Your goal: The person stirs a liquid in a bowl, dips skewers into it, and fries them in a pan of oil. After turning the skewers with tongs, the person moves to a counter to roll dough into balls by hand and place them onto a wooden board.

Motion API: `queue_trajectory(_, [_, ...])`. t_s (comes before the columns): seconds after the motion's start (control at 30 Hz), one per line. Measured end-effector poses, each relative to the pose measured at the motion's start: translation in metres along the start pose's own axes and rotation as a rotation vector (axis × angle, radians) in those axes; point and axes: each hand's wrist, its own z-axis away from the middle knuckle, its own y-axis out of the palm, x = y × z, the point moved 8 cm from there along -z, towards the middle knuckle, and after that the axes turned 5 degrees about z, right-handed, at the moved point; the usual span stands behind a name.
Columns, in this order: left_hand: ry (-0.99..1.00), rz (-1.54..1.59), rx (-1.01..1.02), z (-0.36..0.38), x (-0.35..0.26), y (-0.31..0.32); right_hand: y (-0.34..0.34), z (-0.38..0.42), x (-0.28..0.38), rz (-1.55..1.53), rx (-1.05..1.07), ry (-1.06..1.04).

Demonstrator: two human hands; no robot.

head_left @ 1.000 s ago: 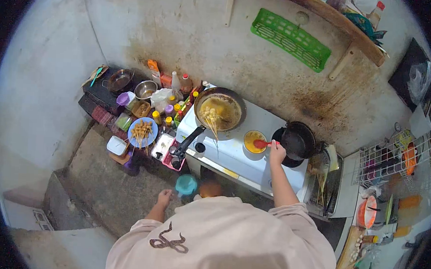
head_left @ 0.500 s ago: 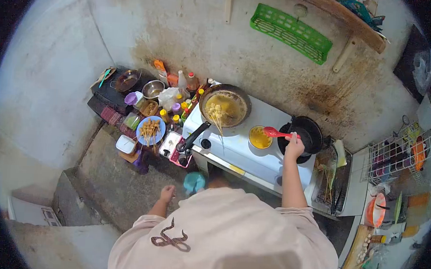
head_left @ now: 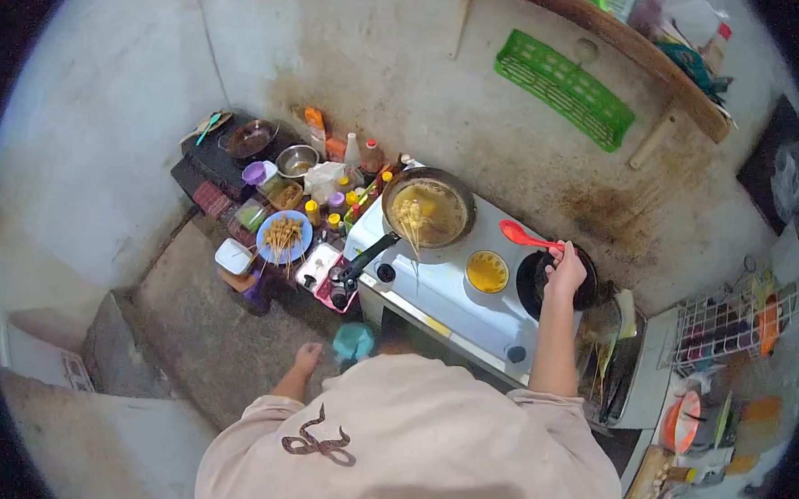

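Observation:
My right hand point(head_left: 565, 271) is closed around the handle of a red spoon point(head_left: 513, 232), over a black pan point(head_left: 534, 279) at the stove's right side. The spoon's head points left, behind a bowl of yellow liquid point(head_left: 487, 271) and apart from it. On the left burner, a frying pan point(head_left: 462, 227) contains cooking liquid and several skewers point(head_left: 412, 219) whose sticks lean over its front rim. My left hand point(head_left: 307, 357) hangs low beside my body with its fingers loosely curled and nothing visible in them, near a teal container point(head_left: 353, 341).
The frying pan's black handle point(head_left: 369, 256) juts past the white stove's point(head_left: 455, 305) front left. Left of it stand a blue plate point(head_left: 264, 236) of skewers, several bottles point(head_left: 371, 155) and a steel bowl point(head_left: 297, 161). A green basket point(head_left: 563, 91) hangs on the wall; a wire rack point(head_left: 716, 325) is at right.
My right hand has drawn the red spoon away from over the yellow liquid, toward the right and back. The view has shifted slightly. My left hand stays low.

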Motion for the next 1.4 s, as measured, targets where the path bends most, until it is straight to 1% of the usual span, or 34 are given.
queue_trajectory(0.03, [-0.015, 0.017, -0.013, 0.009, -0.001, 0.0, 0.012, 0.002, 0.005, 0.017, 0.025, -0.005])
queue_trajectory(0.13, [-0.02, 0.037, -0.033, 0.029, 0.005, -0.006, 0.057, -0.001, 0.0, 0.105, 0.186, -0.039])
queue_trajectory(0.2, [-0.083, 0.103, -0.049, 0.035, 0.027, -0.015, 0.094, 0.006, -0.016, 0.166, 0.252, 0.024])
queue_trajectory(0.23, [-0.113, 0.136, -0.056, 0.039, 0.039, -0.022, 0.112, 0.007, -0.028, 0.214, 0.286, 0.044])
queue_trajectory(0.27, [-0.126, 0.156, -0.102, 0.044, 0.051, -0.032, 0.147, 0.01, -0.056, 0.259, 0.361, 0.087])
queue_trajectory(0.33, [-0.145, 0.157, -0.181, 0.058, 0.065, -0.055, 0.178, 0.022, -0.081, 0.25, 0.354, 0.13])
queue_trajectory(0.4, [-0.191, 0.099, -0.217, 0.073, 0.067, -0.072, 0.203, 0.023, -0.114, 0.226, 0.369, 0.146])
queue_trajectory(0.43, [-0.214, 0.07, -0.235, 0.079, 0.069, -0.081, 0.212, 0.019, -0.123, 0.314, 0.362, 0.091])
queue_trajectory(0.5, [-0.111, 0.166, -0.263, 0.071, 0.106, -0.1, 0.232, 0.012, -0.145, 0.486, 0.346, -0.021])
queue_trajectory(0.53, [-0.057, 0.209, -0.279, 0.067, 0.118, -0.109, 0.239, -0.002, -0.157, 0.588, 0.309, -0.155])
queue_trajectory(0.6, [-0.103, 0.284, -0.344, 0.079, 0.119, -0.115, 0.252, -0.023, -0.177, 0.78, 0.225, -0.421])
queue_trajectory(0.63, [-0.128, 0.317, -0.375, 0.087, 0.124, -0.118, 0.259, 0.024, -0.13, 0.896, 0.254, -0.548])
queue_trajectory(0.67, [-0.166, 0.273, -0.381, 0.098, 0.113, -0.118, 0.263, 0.049, -0.111, 0.876, 0.295, -0.469])
queue_trajectory(0.7, [-0.207, 0.227, -0.384, 0.11, 0.097, -0.118, 0.27, 0.06, -0.101, 0.956, 0.312, -0.519])
queue_trajectory(0.73, [-0.249, 0.181, -0.384, 0.118, 0.092, -0.12, 0.275, 0.066, -0.097, 1.039, 0.328, -0.57])
queue_trajectory(0.77, [-0.25, 0.185, -0.385, 0.119, 0.1, -0.125, 0.281, 0.071, -0.096, 1.065, 0.345, -0.642])
queue_trajectory(0.87, [-0.248, 0.215, -0.387, 0.115, 0.12, -0.129, 0.295, 0.101, -0.08, 1.057, 0.448, -0.901])
queue_trajectory(0.9, [-0.251, 0.23, -0.392, 0.116, 0.12, -0.129, 0.3, 0.1, -0.089, 1.175, 0.508, -0.958])
queue_trajectory(1.0, [-0.276, 0.224, -0.362, 0.114, 0.116, -0.126, 0.304, 0.1, -0.101, 1.275, 0.553, -1.047])
queue_trajectory(1.13, [-0.254, 0.129, -0.316, 0.101, 0.119, -0.126, 0.298, 0.105, -0.096, 1.162, 0.578, -0.991])
queue_trajectory(1.2, [-0.23, 0.206, -0.304, 0.09, 0.126, -0.127, 0.296, 0.105, -0.101, 1.086, 0.593, -0.953])
queue_trajectory(1.23, [-0.22, 0.242, -0.298, 0.088, 0.128, -0.128, 0.296, 0.109, -0.099, 1.049, 0.579, -1.009])
queue_trajectory(1.33, [-0.239, 0.12, -0.312, 0.085, 0.12, -0.132, 0.298, 0.119, -0.087, 1.095, 0.565, -0.988])
queue_trajectory(1.4, [-0.199, 0.15, -0.307, 0.082, 0.117, -0.133, 0.298, 0.118, -0.085, 1.028, 0.55, -1.028])
